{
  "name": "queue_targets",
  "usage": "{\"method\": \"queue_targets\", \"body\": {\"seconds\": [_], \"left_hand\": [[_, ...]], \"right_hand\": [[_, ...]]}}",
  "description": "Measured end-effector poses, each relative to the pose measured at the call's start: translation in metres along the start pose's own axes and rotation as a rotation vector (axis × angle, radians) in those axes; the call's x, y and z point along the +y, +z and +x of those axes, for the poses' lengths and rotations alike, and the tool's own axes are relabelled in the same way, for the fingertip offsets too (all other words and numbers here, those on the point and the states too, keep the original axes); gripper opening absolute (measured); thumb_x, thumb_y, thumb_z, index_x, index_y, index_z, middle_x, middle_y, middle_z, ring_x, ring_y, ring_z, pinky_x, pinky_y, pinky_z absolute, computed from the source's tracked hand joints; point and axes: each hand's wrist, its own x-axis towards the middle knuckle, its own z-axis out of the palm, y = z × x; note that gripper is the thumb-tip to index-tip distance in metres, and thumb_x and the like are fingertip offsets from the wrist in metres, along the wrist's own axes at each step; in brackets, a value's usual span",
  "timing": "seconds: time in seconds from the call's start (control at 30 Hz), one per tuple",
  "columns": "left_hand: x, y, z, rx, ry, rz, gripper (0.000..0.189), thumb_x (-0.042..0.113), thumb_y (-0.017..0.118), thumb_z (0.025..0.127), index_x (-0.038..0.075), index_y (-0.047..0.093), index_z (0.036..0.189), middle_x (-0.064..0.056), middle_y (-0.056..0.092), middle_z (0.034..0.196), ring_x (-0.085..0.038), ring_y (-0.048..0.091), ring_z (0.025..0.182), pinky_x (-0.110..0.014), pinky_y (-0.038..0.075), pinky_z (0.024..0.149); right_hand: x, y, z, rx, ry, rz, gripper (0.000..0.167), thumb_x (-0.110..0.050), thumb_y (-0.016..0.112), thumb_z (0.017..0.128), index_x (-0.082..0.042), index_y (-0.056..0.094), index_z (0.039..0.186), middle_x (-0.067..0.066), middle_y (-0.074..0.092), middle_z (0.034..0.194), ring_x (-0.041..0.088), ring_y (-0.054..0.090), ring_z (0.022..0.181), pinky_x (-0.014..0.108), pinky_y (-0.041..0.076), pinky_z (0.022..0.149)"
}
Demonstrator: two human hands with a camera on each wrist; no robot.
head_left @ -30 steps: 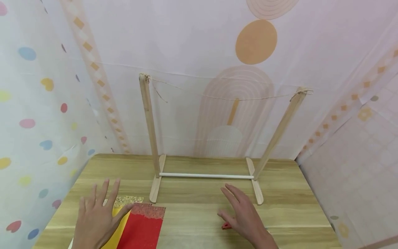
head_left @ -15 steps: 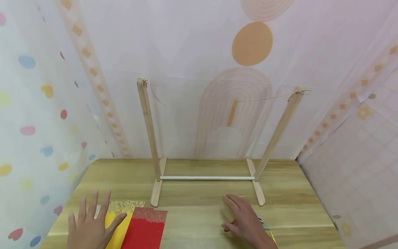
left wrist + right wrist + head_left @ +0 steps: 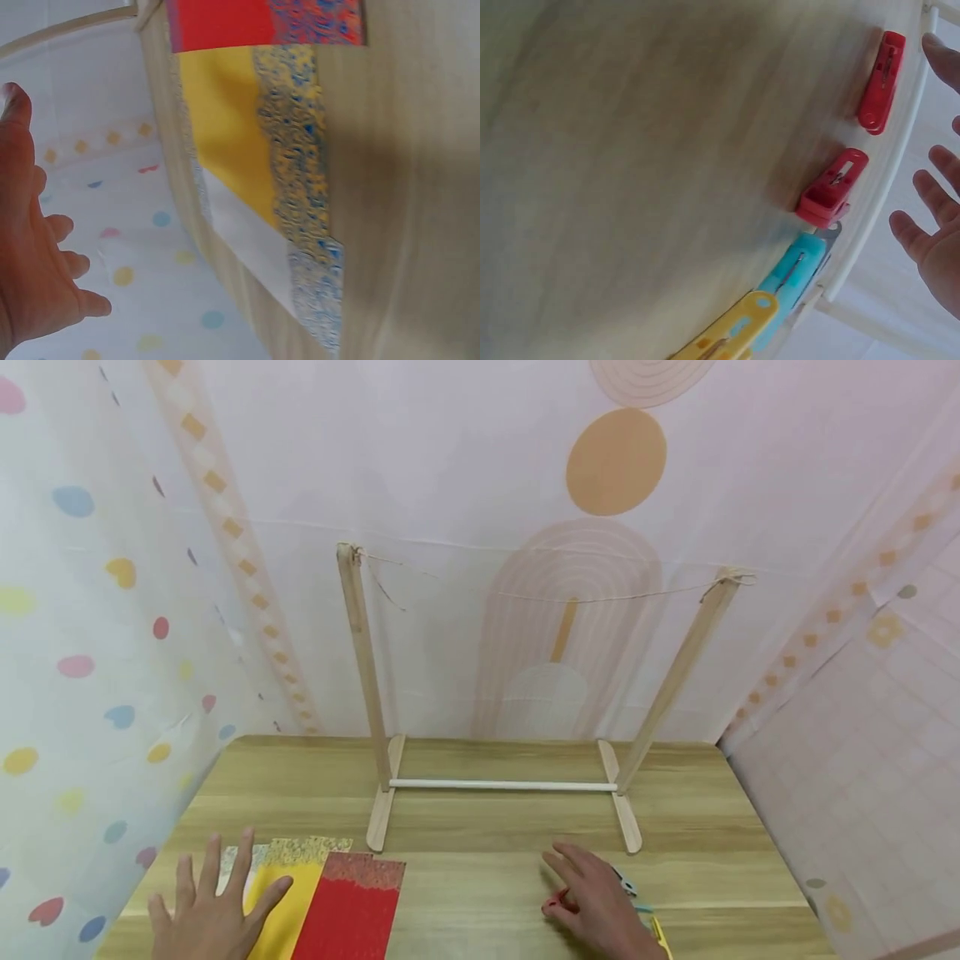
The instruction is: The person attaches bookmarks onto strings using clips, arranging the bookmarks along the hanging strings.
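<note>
My left hand (image 3: pixel 206 910) hovers with fingers spread over flat rectangular pieces at the table's left. These are a red one (image 3: pixel 348 914), a yellow one (image 3: pixel 288 902) and a white one (image 3: pixel 251 236), overlapping and each with a speckled border. My right hand (image 3: pixel 596 906) holds nothing and hangs with loosely bent fingers over several clothespins. In the right wrist view, two red clothespins (image 3: pixel 882 82) lie nearest its fingers. Beyond them come a turquoise clothespin (image 3: pixel 789 271), a yellow clothespin (image 3: pixel 735 326) and a partly hidden grey one (image 3: pixel 831 238).
A wooden frame stands at the back, with a left post (image 3: pixel 363 677), a right post (image 3: pixel 678 681) and a white crossbar (image 3: pixel 502 786) low between them. Thin string (image 3: pixel 630 597) spans the post tops. Patterned curtains (image 3: pixel 450 460) surround the wooden table (image 3: pixel 480 835).
My left hand has drawn back toward the lower left, uncovering more of the yellow and white pieces. My right hand has shifted slightly down and right, and more of the clothespins show.
</note>
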Motion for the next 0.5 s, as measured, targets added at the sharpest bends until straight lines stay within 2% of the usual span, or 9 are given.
{"method": "queue_targets", "body": {"seconds": [0.13, 0.23, 0.37, 0.5], "left_hand": [[-0.009, 0.006, 0.000, -0.059, -0.053, -0.012, 0.094, 0.071, 0.044, 0.096, 0.021, 0.002, 0.164, -0.036, 0.023, 0.155, -0.063, 0.018, 0.135, -0.084, 0.009, 0.098], [-0.017, 0.012, -0.001, -0.094, -0.065, -0.016, 0.094, 0.071, 0.041, 0.097, 0.022, -0.003, 0.163, -0.037, 0.018, 0.157, -0.065, 0.016, 0.135, -0.085, 0.007, 0.096], [-0.023, 0.019, -0.004, -0.109, -0.043, 0.036, 0.095, 0.073, 0.039, 0.096, 0.021, -0.004, 0.163, -0.038, 0.025, 0.153, -0.066, 0.021, 0.132, -0.086, 0.013, 0.094], [-0.023, 0.025, -0.004, -0.127, -0.096, 0.029, 0.096, 0.076, 0.039, 0.094, 0.022, -0.001, 0.163, -0.036, 0.028, 0.153, -0.063, 0.021, 0.134, -0.084, 0.014, 0.096]], "right_hand": [[0.002, 0.001, -0.002, -0.004, -0.004, 0.009, 0.062, -0.031, 0.088, 0.077, -0.008, 0.066, 0.130, 0.013, 0.060, 0.136, 0.032, 0.056, 0.125, 0.053, 0.049, 0.094], [0.002, 0.003, -0.003, -0.011, -0.014, 0.001, 0.055, -0.028, 0.086, 0.080, -0.009, 0.068, 0.128, 0.012, 0.061, 0.134, 0.031, 0.057, 0.123, 0.053, 0.048, 0.095], [0.003, 0.004, -0.004, -0.043, -0.017, -0.014, 0.045, -0.022, 0.082, 0.085, -0.010, 0.070, 0.126, 0.010, 0.064, 0.131, 0.029, 0.059, 0.120, 0.052, 0.048, 0.095], [0.004, 0.004, -0.005, -0.076, -0.016, -0.023, 0.036, -0.021, 0.079, 0.088, -0.012, 0.072, 0.122, 0.006, 0.066, 0.126, 0.025, 0.061, 0.114, 0.051, 0.047, 0.094]]}}
